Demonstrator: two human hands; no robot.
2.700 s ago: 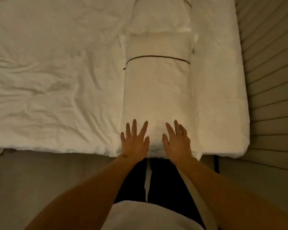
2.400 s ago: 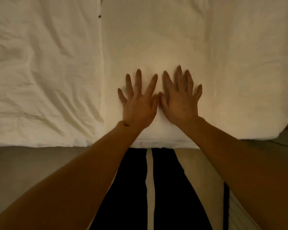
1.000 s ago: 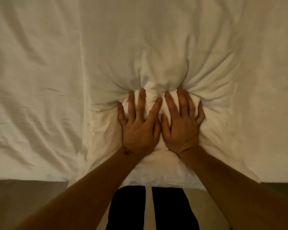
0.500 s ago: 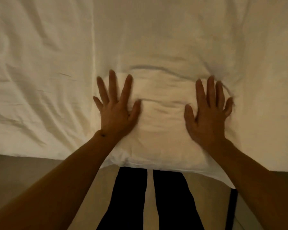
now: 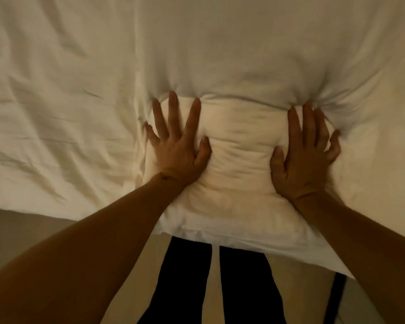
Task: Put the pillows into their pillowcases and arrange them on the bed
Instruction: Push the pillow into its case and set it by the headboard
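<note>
the pillow (image 5: 239, 160) lay at the near edge of the bed (image 5: 56, 101), inside its white pillowcase (image 5: 232, 228), whose near end hung just past the mattress edge. the cloth bunched into folds between the two palms. the left hand (image 5: 178, 146) was spread flat, fingers splayed, pressing down on the pillow's left side. the right hand (image 5: 302, 157) was flat as well, fingers apart, pressing on the right side, gripping nothing. creases ran outward from both sets of fingertips into the cover above. the rumpled white sheet stretched away to the left. below the edge, the person's dark trousers (image 5: 185, 277) stood on a pale floor (image 5: 21, 230).
</note>
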